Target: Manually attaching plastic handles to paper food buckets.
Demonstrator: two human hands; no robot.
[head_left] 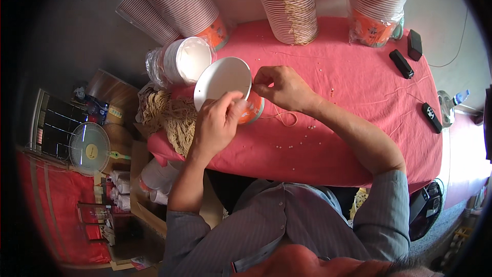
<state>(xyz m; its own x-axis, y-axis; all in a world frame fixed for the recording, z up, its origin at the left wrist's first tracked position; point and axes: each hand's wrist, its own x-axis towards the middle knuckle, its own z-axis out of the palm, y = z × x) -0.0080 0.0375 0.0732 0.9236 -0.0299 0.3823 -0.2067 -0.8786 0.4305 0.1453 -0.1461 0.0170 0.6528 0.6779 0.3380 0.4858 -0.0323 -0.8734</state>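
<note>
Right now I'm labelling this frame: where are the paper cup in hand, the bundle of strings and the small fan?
paper cup (221,78), head view, white inside
bundle of strings (177,115), head view, middle strands
small fan (88,149), head view, grille centre

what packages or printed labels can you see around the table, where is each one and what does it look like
Plastic-wrapped cup stack: far right of the table, clear sleeve, orange printed base.
Wrapped cup stacks: far left, lying tilted, clear plastic, striped rims.
Unwrapped cup stack: far middle, orange printed cup on top.
Paper cup: held by left hand and right hand, white inside, orange printed wall.
Blue-labelled bottles: left, off the table.
</note>
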